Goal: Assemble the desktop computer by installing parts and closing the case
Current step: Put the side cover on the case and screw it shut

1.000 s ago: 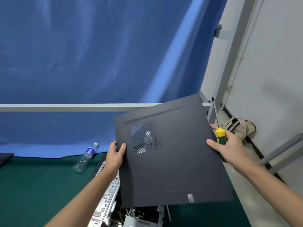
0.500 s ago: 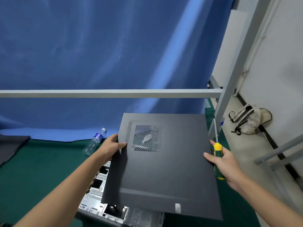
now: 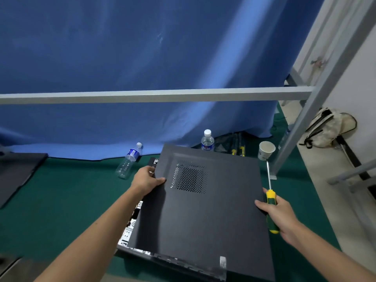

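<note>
Head view, item: panel [image 3: 203, 210] lying over case [image 3: 130, 231], desk [image 3: 61, 200] centre. I see left hand [image 3: 147, 181] gripping its 9 o'clock edge; right hand [image 3: 278, 214] clasping screwdriver [image 3: 271, 202], thumb on 3 o'clock edge.

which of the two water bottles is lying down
The water bottle with the blue label, left of the side panel. The other bottle stands upright behind the panel.

The side panel [image 3: 205, 210] looks like matt dark-grey painted metal, smooth, with a perforated mesh vent [image 3: 190, 177]. The computer case [image 3: 130, 231] under it shows bare, shiny metal at 7 o'clock. The screwdriver [image 3: 271, 206] has a glossy yellow-and-green plastic handle and a bright steel shaft. Green felt-like cloth covers the tabletop [image 3: 61, 200]; at 12 o'clock hangs a blue cloth backdrop [image 3: 142, 58].
</note>
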### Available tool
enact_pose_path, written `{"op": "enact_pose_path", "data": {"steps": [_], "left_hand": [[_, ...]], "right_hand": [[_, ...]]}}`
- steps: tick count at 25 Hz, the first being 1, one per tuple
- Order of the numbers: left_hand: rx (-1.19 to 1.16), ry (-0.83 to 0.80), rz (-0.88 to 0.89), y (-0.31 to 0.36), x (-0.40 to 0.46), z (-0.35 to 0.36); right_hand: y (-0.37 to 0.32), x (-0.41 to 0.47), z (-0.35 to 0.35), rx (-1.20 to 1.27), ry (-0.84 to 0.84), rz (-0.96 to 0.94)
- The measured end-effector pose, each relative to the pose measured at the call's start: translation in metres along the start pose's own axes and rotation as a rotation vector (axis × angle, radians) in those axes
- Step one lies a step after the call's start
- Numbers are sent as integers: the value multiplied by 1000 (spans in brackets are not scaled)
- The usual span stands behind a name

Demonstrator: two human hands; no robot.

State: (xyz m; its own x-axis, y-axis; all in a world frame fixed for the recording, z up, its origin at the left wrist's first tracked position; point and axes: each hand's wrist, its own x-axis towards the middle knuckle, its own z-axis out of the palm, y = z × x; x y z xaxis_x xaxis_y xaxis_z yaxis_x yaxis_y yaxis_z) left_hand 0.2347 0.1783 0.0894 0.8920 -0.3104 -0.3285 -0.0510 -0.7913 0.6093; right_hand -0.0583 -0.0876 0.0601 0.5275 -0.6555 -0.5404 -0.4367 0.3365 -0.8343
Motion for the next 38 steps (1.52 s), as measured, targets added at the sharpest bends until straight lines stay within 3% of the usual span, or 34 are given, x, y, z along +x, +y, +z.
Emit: {"op": "enact_pose_path", "data": {"steps": [15,28,38], "left_hand": [[64,-168,13,-73,58,25],[271,-64,-6,-84,57,34],[362,-80,2,-80,54,26]], "right_hand": [[51,-4,74,-87,114,85],[53,1,85,-187,116,95],[47,1,91,-156,105,104]]}}
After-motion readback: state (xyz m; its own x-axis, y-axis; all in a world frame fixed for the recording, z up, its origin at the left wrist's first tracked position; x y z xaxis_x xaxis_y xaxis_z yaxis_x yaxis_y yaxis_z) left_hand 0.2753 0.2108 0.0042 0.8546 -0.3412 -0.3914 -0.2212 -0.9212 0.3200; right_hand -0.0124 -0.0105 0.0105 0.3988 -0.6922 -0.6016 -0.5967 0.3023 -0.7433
